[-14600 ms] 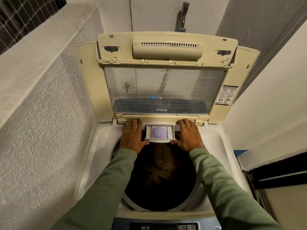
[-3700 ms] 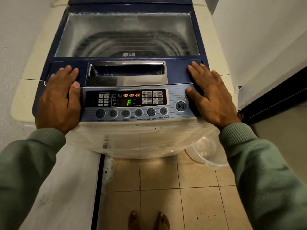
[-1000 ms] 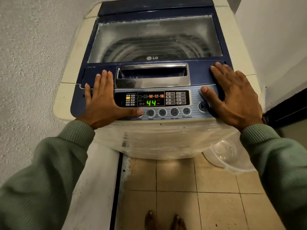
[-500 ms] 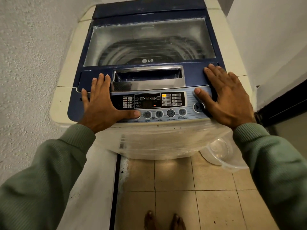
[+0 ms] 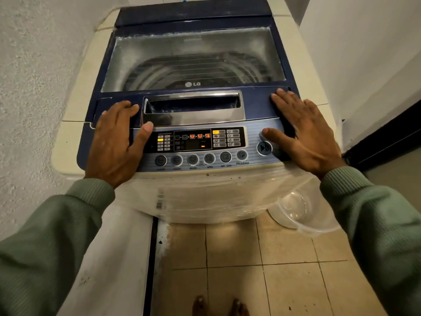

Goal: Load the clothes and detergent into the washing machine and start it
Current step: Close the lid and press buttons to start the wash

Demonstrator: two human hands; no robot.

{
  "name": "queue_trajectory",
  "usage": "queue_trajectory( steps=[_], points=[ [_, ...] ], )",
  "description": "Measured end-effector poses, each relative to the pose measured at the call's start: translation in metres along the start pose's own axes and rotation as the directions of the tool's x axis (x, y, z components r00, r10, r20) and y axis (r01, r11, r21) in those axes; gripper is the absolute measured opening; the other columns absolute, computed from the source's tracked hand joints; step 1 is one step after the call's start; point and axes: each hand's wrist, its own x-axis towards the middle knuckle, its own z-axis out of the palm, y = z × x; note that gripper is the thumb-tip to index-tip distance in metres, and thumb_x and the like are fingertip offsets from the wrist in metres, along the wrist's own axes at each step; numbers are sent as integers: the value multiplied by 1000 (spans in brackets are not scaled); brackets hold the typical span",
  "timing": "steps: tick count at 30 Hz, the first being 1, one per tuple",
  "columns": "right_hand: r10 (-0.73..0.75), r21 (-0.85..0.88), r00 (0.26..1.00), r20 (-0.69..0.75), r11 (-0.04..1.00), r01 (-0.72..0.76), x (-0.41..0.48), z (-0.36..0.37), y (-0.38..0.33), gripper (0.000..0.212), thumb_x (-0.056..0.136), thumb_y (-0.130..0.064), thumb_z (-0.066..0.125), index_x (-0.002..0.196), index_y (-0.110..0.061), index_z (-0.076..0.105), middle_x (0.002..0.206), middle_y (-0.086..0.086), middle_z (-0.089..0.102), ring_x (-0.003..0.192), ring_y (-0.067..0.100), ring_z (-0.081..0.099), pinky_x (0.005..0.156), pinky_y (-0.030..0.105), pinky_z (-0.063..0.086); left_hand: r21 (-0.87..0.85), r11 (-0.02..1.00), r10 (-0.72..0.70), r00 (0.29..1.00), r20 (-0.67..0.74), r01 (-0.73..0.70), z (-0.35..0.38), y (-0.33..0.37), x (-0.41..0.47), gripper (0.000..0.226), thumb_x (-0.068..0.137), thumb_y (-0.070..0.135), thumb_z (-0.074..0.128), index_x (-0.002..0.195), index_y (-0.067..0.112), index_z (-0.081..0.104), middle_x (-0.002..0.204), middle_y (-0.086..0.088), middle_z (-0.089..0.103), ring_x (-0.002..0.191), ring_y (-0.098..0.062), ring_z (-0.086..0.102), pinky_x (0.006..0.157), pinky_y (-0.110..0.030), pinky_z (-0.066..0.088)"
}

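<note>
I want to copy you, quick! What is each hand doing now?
Left hand: open, resting on the washing machine, holding nothing.
Right hand: open, resting beside the start button, holding nothing.

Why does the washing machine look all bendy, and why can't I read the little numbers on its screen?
Head view: the wide-angle lens bulges the front of the washing machine and slants the wall; the display is dark and a bit blurry, so only small orange lights show, no digits; the lid window looks cloudy with pale glare.
</note>
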Motion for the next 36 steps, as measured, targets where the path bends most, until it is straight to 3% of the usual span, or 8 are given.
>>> queue_trajectory(
  steps=[6, 12, 16, 21, 36],
  points=[
    [-13, 118, 997, 78, 993, 4, 2, -10, -1, 84, 79, -53, 44, 154, -24, 18, 163, -7, 8, 149, 6, 3, 120, 26, -5, 8, 1000, 11, 1000, -3, -11, 3, -1, 0, 61, 98, 51, 24, 146, 15, 33, 156, -8, 29, 147, -20, 19, 121, -38, 3],
    [0, 133, 982, 189, 991, -26, 5, -17, -3, 115, 66, -70, 66, 155, -23, 11, 163, -8, 1, 149, 5, -3, 118, 27, -9, 19, 1000, 10, 1000, -19, -9, 5, -2, -1, 63, 98, 53, 22, 148, 17, 32, 157, -6, 29, 147, -18, 19, 121, -36, 3],
    [-8, 84, 988, 157, 996, -6, 6, -14, -3, 104, 74, -58, 65, 155, -22, 10, 163, -6, 1, 150, 7, -2, 120, 30, -8, 15, 1000, 14, 999, -41, -13, 6, -2, -2, 62, 98, 53, 24, 147, 16, 34, 156, -8, 31, 146, -19, 22, 119, -33, 3],
    [1, 93, 986, 164, 996, -16, 6, -13, -3, 113, 62, -71, 52, 156, -22, 11, 163, -6, 1, 150, 7, -2, 121, 31, -8, 20, 1000, 16, 998, -59, -15, 7, -3, -1, 61, 98, 54, 24, 146, 18, 35, 155, -8, 33, 145, -21, 24, 119, -31, 3],
    [-24, 42, 985, 168, 999, 17, 5, -11, 0, 112, 67, -72, 52, 156, -21, 7, 164, -4, -1, 150, 10, -4, 122, 35, -8, 2, 1000, 11, 997, -82, -11, 7, -1, -3, 65, 96, 58, 25, 145, 17, 38, 154, -8, 35, 145, -20, 26, 118, -31, 5]
  ],
)
